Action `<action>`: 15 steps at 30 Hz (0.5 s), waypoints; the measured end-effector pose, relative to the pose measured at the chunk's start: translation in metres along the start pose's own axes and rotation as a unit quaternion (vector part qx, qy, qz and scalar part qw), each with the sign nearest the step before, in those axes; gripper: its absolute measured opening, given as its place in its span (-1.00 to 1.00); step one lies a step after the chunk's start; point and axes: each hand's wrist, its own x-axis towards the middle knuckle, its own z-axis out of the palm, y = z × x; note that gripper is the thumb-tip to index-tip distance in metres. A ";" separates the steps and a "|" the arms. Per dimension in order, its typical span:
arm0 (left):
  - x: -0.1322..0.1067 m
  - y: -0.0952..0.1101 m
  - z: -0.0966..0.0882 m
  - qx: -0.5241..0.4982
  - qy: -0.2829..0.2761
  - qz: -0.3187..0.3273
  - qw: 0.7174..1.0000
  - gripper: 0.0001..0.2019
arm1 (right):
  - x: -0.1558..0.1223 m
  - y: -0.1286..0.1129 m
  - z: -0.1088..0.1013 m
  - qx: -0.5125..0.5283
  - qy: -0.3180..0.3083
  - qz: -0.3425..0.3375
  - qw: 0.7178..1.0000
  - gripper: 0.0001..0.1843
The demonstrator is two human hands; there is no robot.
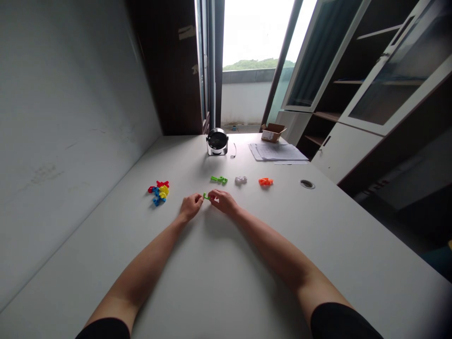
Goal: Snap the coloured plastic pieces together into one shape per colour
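Working surface: tabletop (226, 263), bearing all pieces within reach of the hands.
Left of left hand: heap of red, blue and yellow plastic pieces (158, 192), kept together.
Ahead of right hand: green piece (219, 179), grey piece (240, 180), orange piece (265, 181), spaced apart, each separately reachable.
Left hand (190, 207): pinching green plastic piece (205, 196) at fingertips.
Right hand (223, 202): pinching its other end; fingers partly hide the grip and a white plastic piece (216, 200).

It was an office: papers (278, 151) and a small cardboard box (272, 132) sat at the far end of the white desk (226, 282), glass-fronted cabinets (384, 89) stood just right of it
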 end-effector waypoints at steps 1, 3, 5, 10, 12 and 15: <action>0.000 0.001 0.000 0.009 -0.003 -0.001 1.000 -0.68 | 0.000 0.000 0.000 -0.001 0.001 -0.001 1.000 -0.85; 0.000 0.004 -0.001 0.031 -0.011 -0.006 0.999 -0.68 | 0.000 -0.001 -0.001 -0.005 0.002 -0.003 1.000 -0.84; 0.000 0.006 -0.002 0.058 -0.016 -0.010 0.998 -0.67 | 0.000 -0.002 -0.002 -0.014 0.001 -0.005 1.000 -0.82; -0.002 0.009 -0.003 0.098 -0.019 -0.015 0.995 -0.65 | 0.000 -0.003 -0.002 -0.026 -0.014 0.000 1.000 -0.80; -0.002 0.010 -0.003 0.101 -0.019 -0.015 0.995 -0.65 | 0.000 -0.003 -0.001 -0.021 -0.018 0.006 1.000 -0.78; -0.002 0.010 -0.005 0.100 -0.026 -0.017 0.995 -0.65 | 0.000 -0.003 -0.001 -0.018 -0.020 0.010 1.000 -0.75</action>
